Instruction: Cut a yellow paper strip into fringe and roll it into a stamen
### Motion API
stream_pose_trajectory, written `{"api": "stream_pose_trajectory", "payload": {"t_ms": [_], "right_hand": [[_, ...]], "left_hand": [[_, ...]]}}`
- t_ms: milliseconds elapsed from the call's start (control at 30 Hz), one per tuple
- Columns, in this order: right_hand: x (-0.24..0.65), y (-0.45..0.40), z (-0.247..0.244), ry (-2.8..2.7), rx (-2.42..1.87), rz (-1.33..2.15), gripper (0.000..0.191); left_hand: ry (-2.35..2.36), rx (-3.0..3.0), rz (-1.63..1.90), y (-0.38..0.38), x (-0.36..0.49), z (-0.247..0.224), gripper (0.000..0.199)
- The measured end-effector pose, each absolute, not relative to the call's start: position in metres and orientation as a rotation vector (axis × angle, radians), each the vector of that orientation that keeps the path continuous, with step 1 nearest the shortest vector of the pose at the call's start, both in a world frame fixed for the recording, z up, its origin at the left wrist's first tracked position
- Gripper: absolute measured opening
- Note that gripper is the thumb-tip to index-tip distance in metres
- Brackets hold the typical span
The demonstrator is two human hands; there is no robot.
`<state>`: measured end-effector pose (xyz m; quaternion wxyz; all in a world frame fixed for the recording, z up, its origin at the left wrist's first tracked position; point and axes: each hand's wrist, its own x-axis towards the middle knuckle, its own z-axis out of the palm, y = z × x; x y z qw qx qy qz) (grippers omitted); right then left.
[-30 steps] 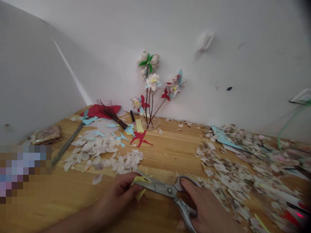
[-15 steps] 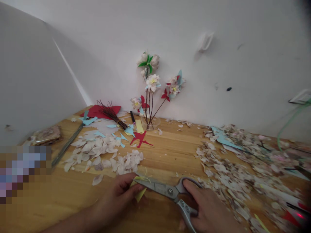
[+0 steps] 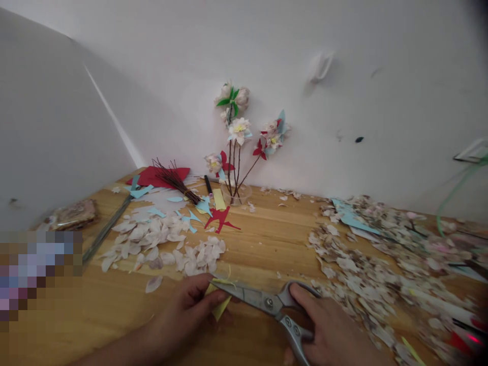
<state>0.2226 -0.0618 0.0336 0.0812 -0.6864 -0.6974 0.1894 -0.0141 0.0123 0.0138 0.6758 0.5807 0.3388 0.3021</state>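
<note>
Between the thumb and fingers of my left hand (image 3: 192, 300) is pinched a small piece of yellow paper (image 3: 221, 308), with a thin curled strip at its top edge. My right hand (image 3: 324, 323) grips the handles of a pair of metal scissors (image 3: 269, 302). The blades point left and lie across the top of the yellow paper, their tips by my left thumb and forefinger. Whether the blades are fully closed on the paper is hard to make out. Pale dried petals (image 3: 200, 256) lie in a pile just beyond my left hand.
Flowers on twigs stand in a clear plastic cup (image 3: 236, 194) against the wall. Behind the petals lie a twig bundle (image 3: 177, 180), red paper scraps (image 3: 219, 219) and blue scraps (image 3: 194, 217). Brownish petals (image 3: 354, 274) spread across the right side. A plastic-wrapped packet (image 3: 74, 214) sits at the left.
The scissors and my right hand have shifted very slightly right and down. My left hand keeps its pinch on the yellow paper, almost unmoved.
</note>
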Motion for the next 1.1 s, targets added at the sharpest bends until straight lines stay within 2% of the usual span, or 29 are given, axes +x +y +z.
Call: {"api": "stream_pose_trajectory", "payload": {"t_ms": [133,333,500,833,1100], "right_hand": [[0.223,-0.063,0.035,-2.086,-2.070,0.562,0.026],[0.224,-0.062,0.035,-2.097,-2.051,0.568,0.032],[0.221,-0.062,0.040,-2.105,-2.068,0.550,0.022],[0.224,-0.063,0.036,-2.067,-2.104,0.480,0.058],[0.220,-0.065,0.037,-2.044,-2.081,0.552,0.042]], "left_hand": [[0.753,1.309,0.668,0.013,-0.014,0.013,0.027],[0.744,1.294,0.670,0.013,-0.013,0.015,0.028],[0.748,1.318,0.702,0.013,-0.013,0.015,0.026],[0.756,1.410,0.786,0.016,-0.015,0.022,0.031],[0.802,1.515,0.755,0.015,-0.013,0.024,0.036]]}}
